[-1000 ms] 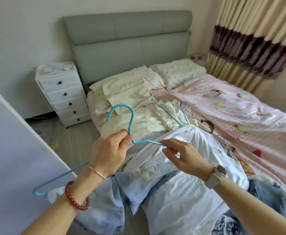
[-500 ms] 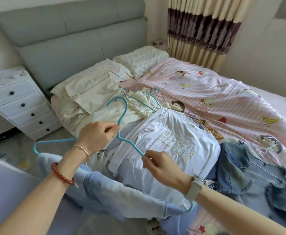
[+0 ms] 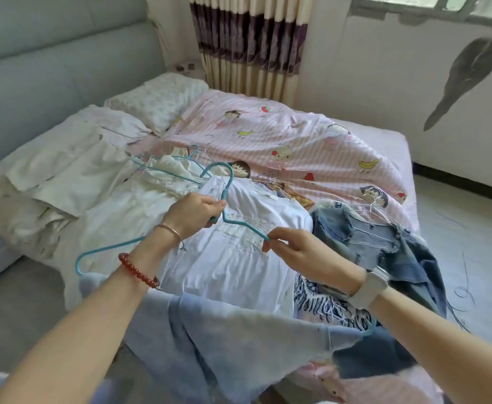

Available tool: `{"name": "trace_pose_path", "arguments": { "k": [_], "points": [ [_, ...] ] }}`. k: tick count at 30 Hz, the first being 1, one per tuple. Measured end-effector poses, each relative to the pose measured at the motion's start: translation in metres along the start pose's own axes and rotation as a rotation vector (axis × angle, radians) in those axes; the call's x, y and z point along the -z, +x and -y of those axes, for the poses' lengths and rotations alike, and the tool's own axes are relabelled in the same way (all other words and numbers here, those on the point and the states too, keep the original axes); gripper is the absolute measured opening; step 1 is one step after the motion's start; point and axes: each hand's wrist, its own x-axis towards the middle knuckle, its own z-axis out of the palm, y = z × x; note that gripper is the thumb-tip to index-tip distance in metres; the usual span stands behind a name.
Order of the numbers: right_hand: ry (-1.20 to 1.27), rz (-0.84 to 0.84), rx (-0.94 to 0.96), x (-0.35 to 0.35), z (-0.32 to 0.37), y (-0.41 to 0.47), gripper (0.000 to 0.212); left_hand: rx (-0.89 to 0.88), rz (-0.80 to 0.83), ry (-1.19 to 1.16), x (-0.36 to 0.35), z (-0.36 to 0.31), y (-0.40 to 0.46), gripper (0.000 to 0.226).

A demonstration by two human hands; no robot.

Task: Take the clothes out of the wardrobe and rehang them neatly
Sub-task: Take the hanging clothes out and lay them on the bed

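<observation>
Hands [image 3: 193, 211] [image 3: 300, 253] both grip the teal hanger [image 3: 240, 221] — its pale blue garment [image 3: 239, 339] could slide off the tilted bar.

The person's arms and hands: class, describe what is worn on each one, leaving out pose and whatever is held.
Both forearms are bare, with no sleeves in view. The left hand has a thin metal bangle at the wrist and, further up the forearm, a bracelet of round dark red beads. The right hand has a pale smartwatch on a light band at the wrist.
</observation>
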Motion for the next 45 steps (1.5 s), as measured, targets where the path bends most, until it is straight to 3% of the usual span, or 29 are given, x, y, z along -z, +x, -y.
{"name": "trace_pose_path", "arguments": {
  "k": [6,10,17,23,27,33,37,41,45],
  "points": [
    [-0.127,0.019,-0.019,0.035,-0.031,-0.008,0.023,0.029,0.118,-0.033,-0.044,-0.021,0.024,0.046],
    [-0.105,0.037,0.033,0.043,-0.036,0.026,0.024,0.105,0.069,-0.075,-0.028,-0.025,0.039,0.045],
    [0.062,0.080,0.255,0.037,0.006,0.125,0.024,0.200,-0.232,-0.026,0.063,-0.043,0.047,0.028],
    [0.157,0.034,0.509,-0.001,0.097,0.230,0.022,0.217,-0.609,0.379,0.190,-0.038,0.048,0.047],
    [0.223,0.002,0.624,-0.043,0.166,0.311,0.020,0.272,-0.838,0.580,0.281,-0.022,0.064,0.044],
    [0.326,-0.002,0.655,-0.122,0.258,0.461,0.018,0.272,-1.015,0.608,0.430,0.043,0.125,0.046],
    [0.353,-0.046,0.588,-0.170,0.279,0.559,0.018,0.210,-1.015,0.607,0.495,0.096,0.198,0.038],
    [0.323,-0.165,0.430,-0.216,0.263,0.665,0.019,0.118,-0.988,0.687,0.512,0.179,0.284,0.048],
    [0.146,-0.209,0.217,-0.263,0.199,0.776,0.027,0.324,-0.781,0.625,0.465,0.300,0.331,0.063]
  ]
}}
